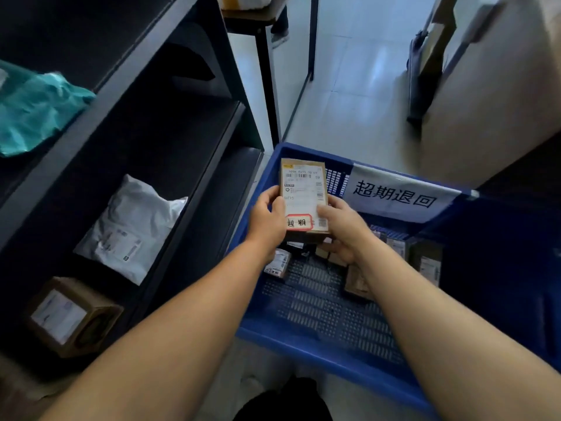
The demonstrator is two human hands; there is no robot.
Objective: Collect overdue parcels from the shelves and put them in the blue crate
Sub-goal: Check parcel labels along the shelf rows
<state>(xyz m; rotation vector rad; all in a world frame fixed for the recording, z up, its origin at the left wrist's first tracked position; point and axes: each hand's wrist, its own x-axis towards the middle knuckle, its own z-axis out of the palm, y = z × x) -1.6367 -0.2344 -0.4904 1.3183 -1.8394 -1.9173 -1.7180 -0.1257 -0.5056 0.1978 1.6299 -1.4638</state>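
Gripping a small brown parcel (pixel 304 199) from both sides, the left hand (pixel 267 218) and the right hand (pixel 341 226) are seen above the blue crate (pixel 318 354), near its far left corner. The left hand's fingers are curled round the parcel's left edge, with the thumb laid on the label; the right hand's thumb is pressed on the lower right of the label, and its fingers are wrapped beneath the box. The parcel is held upright, label toward the camera. A white shipping label with barcodes covers most of its face, and a red-bordered sticker (pixel 299 222) with handwritten characters is stuck at its lower edge.

Several small cardboard parcels (pixel 277 264) are seen lying on the perforated floor of the crate, below and behind the hands. A white sign (pixel 397 194) with four large dark characters is fixed on the crate's far wall.

To the left, dark shelves (pixel 188 138) are seen. A white plastic mailer (pixel 133 229) and a brown carton (pixel 71 317) with a white label lie on a lower shelf, and a teal bag (pixel 36 110) is seen on the shelf above. A large cardboard box (pixel 498 95) stands on the pale tiled floor at upper right.
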